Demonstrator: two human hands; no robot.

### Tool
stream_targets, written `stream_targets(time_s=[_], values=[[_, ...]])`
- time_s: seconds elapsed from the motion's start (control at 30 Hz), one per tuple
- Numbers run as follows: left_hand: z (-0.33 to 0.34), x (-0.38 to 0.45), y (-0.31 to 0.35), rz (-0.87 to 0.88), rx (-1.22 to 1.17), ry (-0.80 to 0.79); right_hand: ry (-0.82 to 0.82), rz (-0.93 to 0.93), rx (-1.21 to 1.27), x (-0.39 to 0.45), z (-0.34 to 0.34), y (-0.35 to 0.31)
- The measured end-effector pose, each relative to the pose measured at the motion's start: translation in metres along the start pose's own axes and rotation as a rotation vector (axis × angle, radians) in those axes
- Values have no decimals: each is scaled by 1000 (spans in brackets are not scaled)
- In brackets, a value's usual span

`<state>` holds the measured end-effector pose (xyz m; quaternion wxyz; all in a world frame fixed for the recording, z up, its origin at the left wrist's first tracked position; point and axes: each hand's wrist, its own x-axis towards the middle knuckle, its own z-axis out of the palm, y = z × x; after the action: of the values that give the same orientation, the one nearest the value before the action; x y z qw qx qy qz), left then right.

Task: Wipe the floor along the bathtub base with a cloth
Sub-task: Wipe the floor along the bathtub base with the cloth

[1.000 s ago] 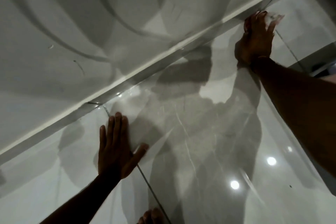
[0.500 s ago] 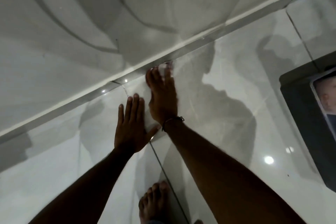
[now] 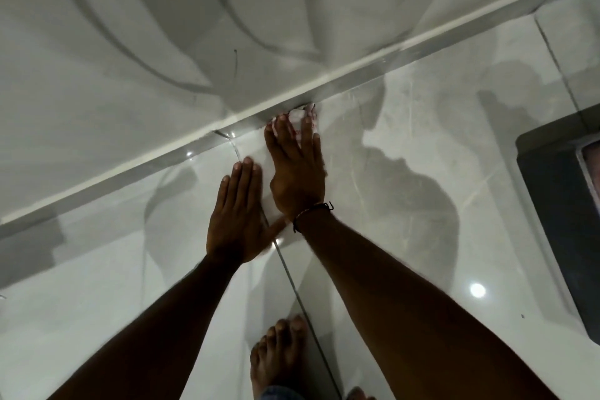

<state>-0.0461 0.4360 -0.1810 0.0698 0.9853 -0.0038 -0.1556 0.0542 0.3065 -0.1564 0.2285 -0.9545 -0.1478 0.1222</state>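
Note:
The white bathtub side (image 3: 130,58) runs diagonally from lower left to upper right, its base edge (image 3: 357,66) meeting the glossy grey floor tiles (image 3: 406,204). My right hand (image 3: 297,169) lies flat on the floor against the tub base, pressing a small white cloth (image 3: 297,114) that shows only past the fingertips. My left hand (image 3: 238,221) rests flat on the tile just left of it, fingers spread, holding nothing.
A bare foot (image 3: 279,357) stands on the tile near the bottom edge. A dark mat or object (image 3: 565,211) lies at the right edge. A grout line (image 3: 302,302) runs from the tub base towards the foot. Ceiling lights reflect on the floor.
My right hand swept the cloth along the tub base from the far right to beside my left hand, then edged slightly right. The left hand stayed planted.

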Motion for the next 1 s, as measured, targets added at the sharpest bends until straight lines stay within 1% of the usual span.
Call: stream_targets(time_s=[0.1, 0.13, 0.23, 0.33, 0.47, 0.57, 0.7, 0.77, 0.83, 0.9, 1.0], values=[[-1, 0, 0, -18, -5, -20, 22, -75, -57, 3, -3, 19], [-2, 1, -1, -24, -15, -24, 25, -70, -68, 5, -7, 27], [-6, 1, 1, -55, -31, -24, 98, 48, -61, 22, -32, 72], [-6, 1, 3, -75, -23, -16, 136, 172, -73, 42, -71, 141], [-3, 2, 3, -78, -8, 3, 184, 228, -332, 72, -121, 224], [2, 2, 1, -72, 6, 31, 221, 381, -395, 99, -153, 275], [3, 3, 0, -71, 19, 26, 215, 373, -345, 109, -183, 319], [1, 3, 2, -80, 20, 21, 195, 361, -291, 103, -180, 314], [-1, 3, 4, -87, 9, 18, 147, 341, -248, 94, -161, 282], [-3, 2, 5, -80, 13, 18, 117, 262, -213, 77, -130, 227], [-6, 2, 6, -69, 6, 12, 123, 91, -51, 42, -74, 133]])
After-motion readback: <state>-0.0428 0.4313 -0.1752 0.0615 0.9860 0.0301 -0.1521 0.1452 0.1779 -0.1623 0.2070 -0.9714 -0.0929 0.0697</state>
